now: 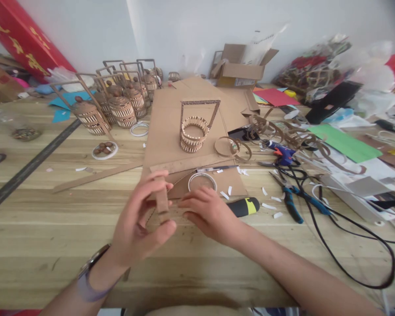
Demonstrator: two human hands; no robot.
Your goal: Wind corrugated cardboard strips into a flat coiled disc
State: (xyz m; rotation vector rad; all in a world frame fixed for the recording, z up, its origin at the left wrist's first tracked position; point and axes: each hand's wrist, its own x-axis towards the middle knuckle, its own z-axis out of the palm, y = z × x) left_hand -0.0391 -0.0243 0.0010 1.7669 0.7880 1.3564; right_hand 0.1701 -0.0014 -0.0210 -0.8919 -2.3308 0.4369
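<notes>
My left hand (141,224) pinches a short cardboard strip (162,202) between thumb and fingers, holding it upright above the wooden table (52,219). My right hand (209,215) lies beside it, fingers curled and pressed on the near edge of a flat cardboard sheet (171,131). A white tape ring (202,181) lies just beyond the right hand. On the sheet stands an open cardboard basket with a square handle (195,129). A black and yellow tool handle (245,206) sticks out to the right of my right hand.
Several finished cardboard lanterns (118,105) stand at the back left. Blue pliers (291,199), a glue gun (281,151) and black cables (349,245) lie to the right. Cardboard curls (283,131), coloured paper (344,142), bags and an open box (240,66) crowd the back right.
</notes>
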